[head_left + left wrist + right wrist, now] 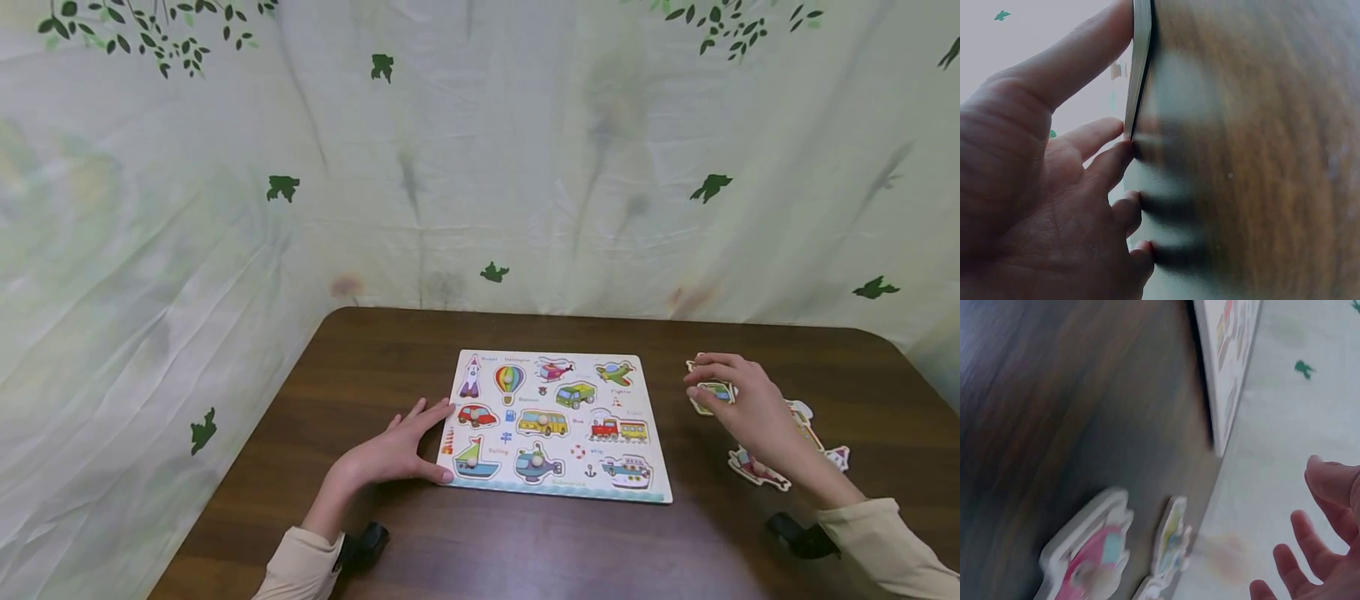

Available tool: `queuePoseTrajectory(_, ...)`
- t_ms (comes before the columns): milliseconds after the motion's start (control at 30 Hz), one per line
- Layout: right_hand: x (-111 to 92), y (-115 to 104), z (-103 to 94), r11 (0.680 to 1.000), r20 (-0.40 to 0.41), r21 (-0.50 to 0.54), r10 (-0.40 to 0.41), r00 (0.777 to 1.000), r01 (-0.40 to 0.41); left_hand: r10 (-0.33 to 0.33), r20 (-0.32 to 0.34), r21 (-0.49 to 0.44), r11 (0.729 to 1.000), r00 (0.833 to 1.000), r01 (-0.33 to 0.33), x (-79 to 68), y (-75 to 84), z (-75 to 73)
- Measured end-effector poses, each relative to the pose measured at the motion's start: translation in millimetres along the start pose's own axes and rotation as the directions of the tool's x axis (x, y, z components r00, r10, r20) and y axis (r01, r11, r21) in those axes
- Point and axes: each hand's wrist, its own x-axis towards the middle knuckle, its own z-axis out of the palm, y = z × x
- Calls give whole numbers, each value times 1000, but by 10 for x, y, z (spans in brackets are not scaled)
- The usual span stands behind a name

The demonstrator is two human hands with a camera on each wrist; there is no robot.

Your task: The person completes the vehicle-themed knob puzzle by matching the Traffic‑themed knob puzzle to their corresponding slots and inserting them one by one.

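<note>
A thin pale board (pixel 1139 50), seen edge-on, is touched by the thumb (pixel 1082 50) of the left grip (pixel 1054 181), whose palm is shown. The lower fingertips (pixel 1134 199) are rested on the brown, wood-grained counter (pixel 1266 162), where dark shadows are cast. Behind, a white backdrop (pixel 1035 28) is marked with green (pixel 1002 15).

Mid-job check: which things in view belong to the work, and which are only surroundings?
Belong to the work:
Puzzle board, touched by the left hand
Loose puzzle pieces, near the right hand

Only surroundings:
Table
Leaf-printed cloth behind it
</note>
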Motion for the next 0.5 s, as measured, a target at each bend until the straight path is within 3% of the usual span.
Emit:
queuePoseTrajectory(133, 0, 135, -39, 1000, 20, -16, 22, 1000, -22, 2, 1, 3, 1000, 1000, -2, 9, -16, 7)
queuePoseTrajectory(367, -14, 350, -98, 985, 84, 7, 169, 982, -170, 5, 7, 4, 1000, 1000, -5, 0, -18, 16)
queuePoseTrajectory(500, -6, 437, -123, 982, 98, -4, 189, 977, -189, 6, 4, 5, 1000, 1000, -6, -4, -6, 5)
